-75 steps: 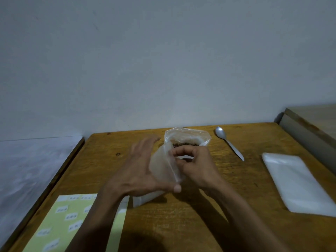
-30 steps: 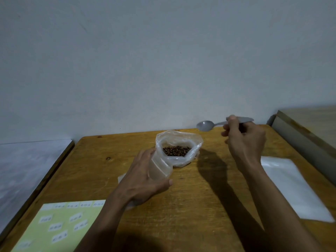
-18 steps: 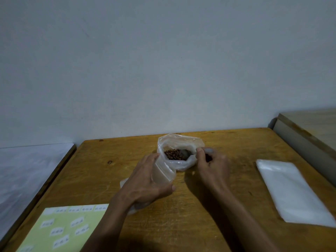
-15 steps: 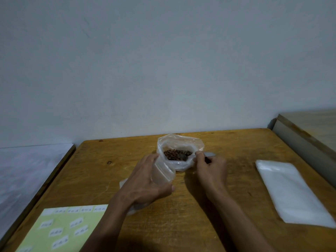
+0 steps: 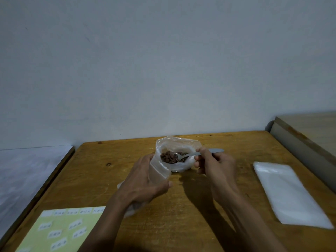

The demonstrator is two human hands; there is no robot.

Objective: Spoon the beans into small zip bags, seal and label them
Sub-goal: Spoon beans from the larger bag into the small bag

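A clear plastic bag [image 5: 181, 165] with brown beans [image 5: 168, 157] inside stands open at the middle of the wooden table [image 5: 209, 206]. My left hand [image 5: 145, 180] holds a small clear zip bag [image 5: 157, 172] upright, its mouth next to the bean bag. My right hand [image 5: 212, 162] pinches the handle of a metal spoon [image 5: 192, 154]. The spoon's bowl lies among the beans, level with the small bag's mouth. The lower part of the small bag is hidden behind my left hand.
A stack of empty clear zip bags [image 5: 289, 191] lies at the right side of the table. A pale green sheet of white labels [image 5: 61, 230] lies at the front left. A grey surface [image 5: 27, 175] adjoins the table's left edge, a wooden ledge [image 5: 309, 135] its right.
My right hand picked the spoon up from the table, swung it through the air and brought its bowl down into the beans. My left hand kept holding the small bag upright.
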